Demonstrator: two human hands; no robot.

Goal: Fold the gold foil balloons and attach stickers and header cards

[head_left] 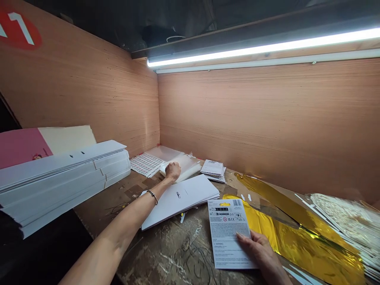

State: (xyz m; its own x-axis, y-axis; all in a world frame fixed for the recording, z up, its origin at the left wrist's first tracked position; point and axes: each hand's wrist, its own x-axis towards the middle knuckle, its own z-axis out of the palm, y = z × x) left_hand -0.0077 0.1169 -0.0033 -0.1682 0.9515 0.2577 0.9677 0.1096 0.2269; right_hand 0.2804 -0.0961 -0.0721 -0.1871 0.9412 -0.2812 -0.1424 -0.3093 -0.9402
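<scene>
A printed packaging card [227,233] stands tilted toward the viewer above the front of the tabletop [169,245], its text side showing, with a barcode at the upper right corner and a hang slot near the top edge. The person's right hand [263,251] holds it at the lower right, thumb laid over the print; the fingers behind are mostly hidden.

The left hand [173,171] reaches farther back, a bracelet [152,196] at its wrist. Its fingers are curled in against a pile of clear plastic sleeves [190,169]; whether it pinches one cannot be told. The left forearm crosses over a stack of white cards [190,196], which bears a small black mark.

Just right of the sleeves sits a small pile of printed cards [212,168]; to their left lies a sheet of printed labels [145,164]. Gold foil [267,225] spreads behind and right of the packaging card, and beyond it, at the far right, rests a clear bag of whitish pieces [335,209]. A tall stack of white folded card [65,180] fills the left side, near a pink and cream board [68,139]. Plywood walls [267,111] enclose the tabletop under a lit tube lamp [252,49].
</scene>
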